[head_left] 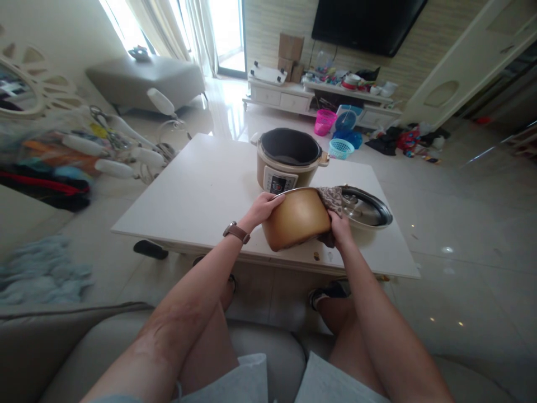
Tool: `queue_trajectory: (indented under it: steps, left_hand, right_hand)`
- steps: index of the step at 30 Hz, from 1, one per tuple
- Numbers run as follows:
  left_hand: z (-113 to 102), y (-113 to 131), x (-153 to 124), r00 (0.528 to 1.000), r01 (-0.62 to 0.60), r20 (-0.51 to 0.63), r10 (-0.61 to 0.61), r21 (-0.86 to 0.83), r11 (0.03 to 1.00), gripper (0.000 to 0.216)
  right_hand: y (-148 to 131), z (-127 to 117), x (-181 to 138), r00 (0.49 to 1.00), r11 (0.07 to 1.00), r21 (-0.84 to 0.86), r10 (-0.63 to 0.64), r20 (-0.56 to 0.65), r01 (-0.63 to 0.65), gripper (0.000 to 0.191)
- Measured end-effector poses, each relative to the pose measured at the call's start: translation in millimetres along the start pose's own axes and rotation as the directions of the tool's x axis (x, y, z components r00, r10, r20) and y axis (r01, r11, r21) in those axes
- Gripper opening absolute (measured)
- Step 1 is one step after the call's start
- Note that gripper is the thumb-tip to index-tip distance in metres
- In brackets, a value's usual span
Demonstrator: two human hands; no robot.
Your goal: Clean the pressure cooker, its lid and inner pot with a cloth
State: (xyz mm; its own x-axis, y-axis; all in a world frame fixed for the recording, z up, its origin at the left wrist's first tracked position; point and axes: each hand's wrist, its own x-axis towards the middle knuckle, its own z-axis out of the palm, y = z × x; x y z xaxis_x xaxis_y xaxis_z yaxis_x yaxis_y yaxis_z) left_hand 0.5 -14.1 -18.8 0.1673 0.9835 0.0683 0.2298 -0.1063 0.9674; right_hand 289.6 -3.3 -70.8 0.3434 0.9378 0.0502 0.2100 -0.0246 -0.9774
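Note:
A gold-coloured inner pot (297, 219) is held tilted above the front of the white table (188, 190), its outer side and part of its base towards me. My left hand (265, 207) grips its rim on the left, thumb over the edge. At the pot's right side my right hand (340, 228) is closed around a brown patterned cloth (331, 200) pressed against the wall. The inside of the pot is hidden. Just behind stands the open pressure cooker body (268, 168), dark inside, with a control panel in front. Its lid (364, 208) lies upside down to the right.
Beyond the table a low white cabinet (272, 96) bears boxes and clutter. A pink basket (325, 121) and a light blue basket (341, 148) stand on the floor. To the left is a white lamp-like fixture (113, 168); a sofa (264, 350) is beneath me.

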Motion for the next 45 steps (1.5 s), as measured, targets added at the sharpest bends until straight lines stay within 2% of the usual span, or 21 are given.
queue_trajectory:
  steps: [2,4,5,7,9,11,14,17,19,21,24,27,29,31,33,35,37,39,40,42,45]
  left_hand:
    - [3.2,0.8,0.7,0.999,-0.018,-0.037,0.019,0.034,0.999,0.063]
    - [7.3,3.4,2.0,0.996,-0.043,-0.077,0.051,0.097,0.994,0.061]
    - [9.3,4.8,2.7,0.994,-0.051,-0.093,0.064,0.134,0.990,0.060]
    - [12.5,7.1,4.4,0.989,-0.061,-0.117,0.087,0.205,0.977,0.053]
    - [14.3,8.2,6.2,0.987,-0.049,-0.132,0.087,0.262,0.964,0.042]
    - [14.9,8.6,7.4,0.988,-0.022,-0.142,0.067,0.296,0.955,0.033]
    - [14.3,10.6,7.0,0.989,-0.030,-0.130,0.074,0.311,0.950,0.034]
    - [11.9,12.3,4.3,0.989,-0.088,-0.088,0.115,0.264,0.960,0.048]
    - [9.0,10.3,2.5,0.992,-0.092,-0.069,0.108,0.204,0.975,0.054]
    - [5.6,5.1,1.7,0.996,-0.067,-0.053,0.075,0.135,0.989,0.059]
    - [2.0,-4.8,2.6,1.000,-0.009,-0.021,0.010,0.035,0.999,0.065]
    - [2.9,-9.4,4.4,0.999,0.039,-0.039,-0.039,0.001,0.999,0.068]
    - [6.2,-6.9,5.0,0.997,0.037,-0.072,-0.035,0.019,0.999,0.069]
    - [11.0,-0.5,4.7,0.993,0.020,-0.115,-0.012,0.064,0.998,0.069]
    - [16.0,7.6,3.9,0.986,0.019,-0.164,0.002,0.124,0.992,0.068]
    - [20.0,14.8,3.0,0.979,0.035,-0.203,0.003,0.182,0.983,0.066]
    - [22.0,19.2,2.7,0.975,0.045,-0.224,0.008,0.230,0.972,0.062]
    - [21.9,19.9,3.0,0.974,0.026,-0.225,0.034,0.258,0.966,0.057]
    - [21.1,18.9,3.3,0.975,0.004,-0.215,0.053,0.258,0.966,0.055]
    - [19.0,14.7,3.4,0.981,-0.042,-0.175,0.083,0.224,0.974,0.054]
    - [15.2,4.4,1.9,0.992,-0.038,-0.114,0.053,0.126,0.991,0.058]
  right_hand:
    - [-15.4,1.2,-8.6,0.996,0.994,-0.057,-0.092,-0.004,0.092,0.040]
    - [-36.3,1.2,-21.9,0.962,0.953,-0.133,-0.265,0.063,0.271,0.041]
    - [-47.8,0.9,-29.9,0.920,0.904,-0.175,-0.370,0.132,0.389,0.041]
    - [-69.8,0.5,-47.1,0.784,0.745,-0.260,-0.536,0.312,0.614,0.046]
    - [-87.0,0.7,-61.9,0.651,0.568,-0.328,-0.584,0.485,0.755,0.053]
    - [-96.3,1.0,-70.2,0.585,0.462,-0.363,-0.574,0.573,0.809,0.059]
    - [-93.7,1.0,-66.6,0.613,0.493,-0.368,-0.575,0.542,0.788,0.061]
    - [-76.6,-0.1,-50.1,0.750,0.686,-0.316,-0.542,0.379,0.656,0.054]
    - [-61.0,-1.3,-36.8,0.868,0.833,-0.258,-0.438,0.232,0.489,0.048]
    - [-44.6,-2.8,-24.0,0.955,0.937,-0.190,-0.277,0.104,0.292,0.045]
    - [-22.6,-4.3,-8.1,0.999,0.994,-0.095,-0.047,-0.008,0.046,0.039]
    - [-9.8,-3.9,0.4,0.995,0.996,-0.028,0.088,-0.041,-0.089,0.035]
    - [-9.3,-2.9,0.0,0.993,0.994,-0.027,0.105,-0.047,-0.107,0.036]
    - [-16.3,-2.1,-5.8,0.999,0.997,-0.072,0.025,-0.046,-0.028,0.038]
    - [-29.8,-2.0,-16.6,0.988,0.978,-0.146,-0.154,-0.008,0.151,0.039]
    - [-47.1,-2.4,-30.3,0.924,0.895,-0.228,-0.371,0.094,0.382,0.042]
    - [-64.2,-3.0,-43.8,0.810,0.753,-0.300,-0.526,0.259,0.585,0.047]
    - [-77.1,-3.6,-53.8,0.700,0.612,-0.344,-0.582,0.414,0.712,0.056]
    - [-81.1,-3.7,-56.7,0.669,0.567,-0.358,-0.586,0.457,0.742,0.059]
    - [-83.9,-3.8,-58.1,0.663,0.547,-0.376,-0.588,0.464,0.748,0.061]
    - [-77.0,-4.0,-51.0,0.730,0.640,-0.353,-0.581,0.359,0.683,0.056]
